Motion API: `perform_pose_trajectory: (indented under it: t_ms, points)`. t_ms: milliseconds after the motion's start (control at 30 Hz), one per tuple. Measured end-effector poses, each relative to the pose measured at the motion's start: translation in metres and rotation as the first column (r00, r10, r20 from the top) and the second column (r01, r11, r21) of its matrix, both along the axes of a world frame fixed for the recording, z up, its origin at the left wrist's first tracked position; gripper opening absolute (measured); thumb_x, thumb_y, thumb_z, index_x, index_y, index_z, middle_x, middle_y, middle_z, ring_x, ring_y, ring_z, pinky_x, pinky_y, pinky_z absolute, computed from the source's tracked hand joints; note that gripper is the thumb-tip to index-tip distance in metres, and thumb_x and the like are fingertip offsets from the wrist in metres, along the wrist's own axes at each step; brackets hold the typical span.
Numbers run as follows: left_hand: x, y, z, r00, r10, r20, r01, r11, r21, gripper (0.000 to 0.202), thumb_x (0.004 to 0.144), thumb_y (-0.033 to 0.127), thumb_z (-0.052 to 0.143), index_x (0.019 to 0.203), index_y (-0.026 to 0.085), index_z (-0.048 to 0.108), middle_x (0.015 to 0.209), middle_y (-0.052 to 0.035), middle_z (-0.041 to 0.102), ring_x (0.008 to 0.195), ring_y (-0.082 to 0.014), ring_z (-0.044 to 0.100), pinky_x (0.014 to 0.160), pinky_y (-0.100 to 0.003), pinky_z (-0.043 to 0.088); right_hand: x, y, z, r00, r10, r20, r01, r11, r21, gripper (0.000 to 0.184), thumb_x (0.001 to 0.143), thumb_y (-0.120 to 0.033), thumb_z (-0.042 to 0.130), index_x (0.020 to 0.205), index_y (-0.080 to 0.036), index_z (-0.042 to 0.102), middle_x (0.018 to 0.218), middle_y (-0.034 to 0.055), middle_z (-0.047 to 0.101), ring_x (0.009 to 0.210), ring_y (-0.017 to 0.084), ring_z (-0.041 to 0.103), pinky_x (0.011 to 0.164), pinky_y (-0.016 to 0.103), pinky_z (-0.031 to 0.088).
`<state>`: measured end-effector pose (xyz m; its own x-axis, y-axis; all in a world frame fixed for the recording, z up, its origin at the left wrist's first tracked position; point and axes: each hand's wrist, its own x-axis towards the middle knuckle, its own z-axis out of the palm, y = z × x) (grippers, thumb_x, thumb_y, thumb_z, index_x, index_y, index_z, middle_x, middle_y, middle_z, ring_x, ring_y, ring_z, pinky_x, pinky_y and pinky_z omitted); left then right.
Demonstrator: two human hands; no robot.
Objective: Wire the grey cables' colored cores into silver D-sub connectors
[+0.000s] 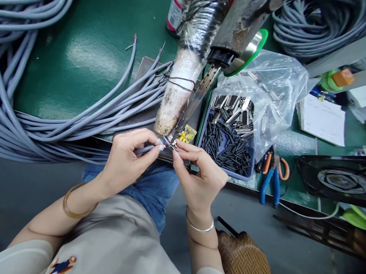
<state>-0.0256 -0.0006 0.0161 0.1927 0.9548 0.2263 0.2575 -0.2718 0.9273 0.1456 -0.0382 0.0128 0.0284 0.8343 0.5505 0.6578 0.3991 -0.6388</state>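
My left hand (pixel 126 158) is closed in a pinch on the end of a grey cable (pixel 141 149), whose stripped coloured wires (pixel 164 140) fan out at the tip. My right hand (pixel 199 174) pinches a small metal connector (pixel 172 143) right against those wires. Both hands meet at the bench's front edge, just under the tip of a wrapped, taped fixture (pixel 181 84) that slopes down from above. A small yellow part (pixel 187 134) lies just behind the fingertips.
A blue tray (pixel 206 113) of black sleeves and metal connectors sits right of the hands, with a clear plastic bag (pixel 279 84) over it. Blue-handled pliers (pixel 270 183) lie by its corner. Bundles of grey cable (pixel 50 123) cover the green bench at the left. A fan (pixel 335 180) sits at the right.
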Motion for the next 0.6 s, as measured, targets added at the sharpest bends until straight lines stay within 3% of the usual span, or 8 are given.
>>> perform_pose_trajectory:
  t_ms: [233,433,600]
  points:
    - [0.0009,-0.0003,0.0041,1.000,0.020,0.022,-0.019,0.998,-0.057,0.006,0.086,0.016,0.069,0.081,0.015,0.071,0.076,-0.0017,0.071,0.053,-0.0065,0.050,0.049,-0.021,0.036,-0.0011,0.0027,0.0060,0.999,-0.016,0.051,0.013,0.999,0.046,0.016,0.086,-0.008,0.073,0.092,-0.023,0.071,0.097,0.0009,0.081,0.090,0.016,0.079,0.083,0.029,0.066]
    - [0.0012,0.0009,0.0042,0.998,0.043,0.038,-0.033,0.971,-0.235,0.010,0.083,0.021,0.070,0.077,0.014,0.069,0.063,0.0000,0.065,0.046,-0.0052,0.042,0.045,-0.021,0.029,-0.0004,0.0027,0.0037,0.999,-0.029,0.028,0.029,0.999,0.021,0.015,0.087,-0.010,0.073,0.085,-0.023,0.066,0.092,-0.0006,0.080,0.084,0.015,0.079,0.076,0.026,0.065]
    - [0.0030,-0.0004,0.0014,0.999,0.042,0.003,-0.041,0.986,-0.164,0.011,0.085,0.023,0.070,0.080,0.014,0.071,0.064,-0.0001,0.066,0.047,-0.0052,0.040,0.046,-0.021,0.029,0.0005,0.0033,0.0022,0.999,-0.019,0.028,0.019,1.000,0.019,0.015,0.085,-0.010,0.075,0.086,-0.023,0.068,0.092,-0.0010,0.080,0.087,0.014,0.078,0.078,0.024,0.064]
